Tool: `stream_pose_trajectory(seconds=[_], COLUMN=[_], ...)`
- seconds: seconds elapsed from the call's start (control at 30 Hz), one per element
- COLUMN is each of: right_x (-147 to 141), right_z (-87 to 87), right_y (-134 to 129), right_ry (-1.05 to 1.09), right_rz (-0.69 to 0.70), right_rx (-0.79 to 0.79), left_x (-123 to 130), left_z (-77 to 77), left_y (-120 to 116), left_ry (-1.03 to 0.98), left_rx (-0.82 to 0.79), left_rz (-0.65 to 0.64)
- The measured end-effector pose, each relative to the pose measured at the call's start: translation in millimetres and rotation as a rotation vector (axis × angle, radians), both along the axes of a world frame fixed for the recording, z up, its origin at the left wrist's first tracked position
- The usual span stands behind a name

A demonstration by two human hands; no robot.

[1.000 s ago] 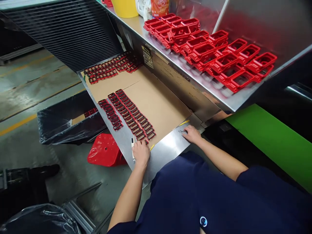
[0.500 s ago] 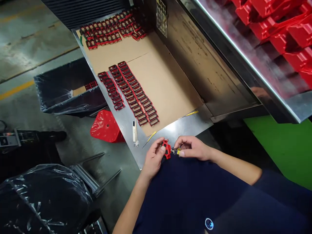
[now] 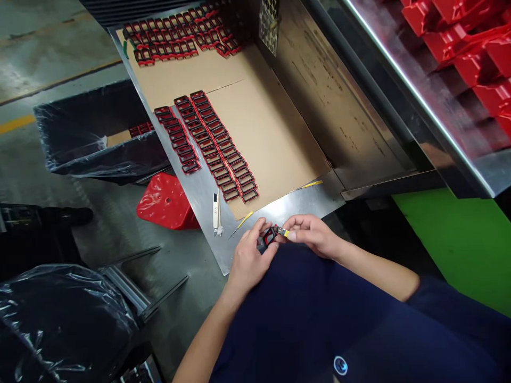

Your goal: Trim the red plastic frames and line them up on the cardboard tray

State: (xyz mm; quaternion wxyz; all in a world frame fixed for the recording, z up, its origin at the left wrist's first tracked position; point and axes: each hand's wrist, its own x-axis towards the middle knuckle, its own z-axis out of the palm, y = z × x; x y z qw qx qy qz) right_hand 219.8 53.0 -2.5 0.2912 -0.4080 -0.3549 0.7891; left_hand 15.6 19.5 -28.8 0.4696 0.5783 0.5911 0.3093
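Observation:
My left hand (image 3: 247, 260) grips a small red-and-black plastic frame (image 3: 270, 236) by its edges, just past the near edge of the metal table. Pinched in my right hand (image 3: 315, 236) is a short tool with a yellow handle and a metal end (image 3: 284, 232). The metal end meets the right side of the frame; the fingers hide the exact contact. Close by on the metal lie a thin yellow-handled tool (image 3: 244, 220) and a white-handled tool (image 3: 216, 213). Rows of similar red-and-black frames (image 3: 250, 199) rest on brown cardboard (image 3: 275, 154) ahead.
Another yellow-handled tool (image 3: 312, 184) lies at the cardboard's near right edge. A metal wall (image 3: 315, 90) borders the table's right, with red parts (image 3: 459, 42) above. To the left are a red stool (image 3: 167, 199) and a plastic-lined black bin (image 3: 88, 133). More frames fill the far end.
My left hand has turned the frame, so its black rim and opening now face up instead of its red side. The right hand has shifted slightly left, closer to it.

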Motion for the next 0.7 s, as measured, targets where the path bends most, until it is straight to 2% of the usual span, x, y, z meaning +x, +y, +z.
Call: stream_pose_trajectory(seconds=[0.07, 0.13, 0.23, 0.3, 0.37, 0.5, 0.57, 0.7], right_x=[0.3, 1.1, 1.2, 0.4, 0.1, 6.3, 13.0, 24.0], right_z=[1.5, 4.3, 8.3, 10.0, 11.1, 14.7, 18.5, 30.1], right_y=[-4.0, -6.0, -4.3, -1.5, 1.0, 2.5, 1.4, -3.1], right_ry=[-0.094, -0.138, -0.117, -0.09, -0.061, -0.006, -0.046, -0.308], right_rz=[0.008, 0.033, 0.079, 0.12, 0.164, 0.22, 0.184, 0.057], right_rx=[0.314, 0.647, 0.959, 1.039, 1.052, 0.978, 0.977, 1.069], left_x=[-2.0, -3.4, -1.7, 1.6, 4.3, 1.9, -2.8, -9.8], left_z=[-2.1, -3.1, -1.7, -0.1, 0.7, -0.5, -0.6, 5.5], left_y=[0.8, 1.2, 1.9, 1.9, 0.6, -6.1, -9.4, -11.4], left_ry=[-0.164, -0.439, -0.733, -0.766, -0.729, -0.484, -0.349, -0.187], left_rx=[-0.143, -0.274, -0.309, -0.255, -0.158, 0.205, 0.357, 0.487], left_rz=[0.065, 0.085, 0.047, 0.009, -0.023, -0.035, -0.045, -0.074])
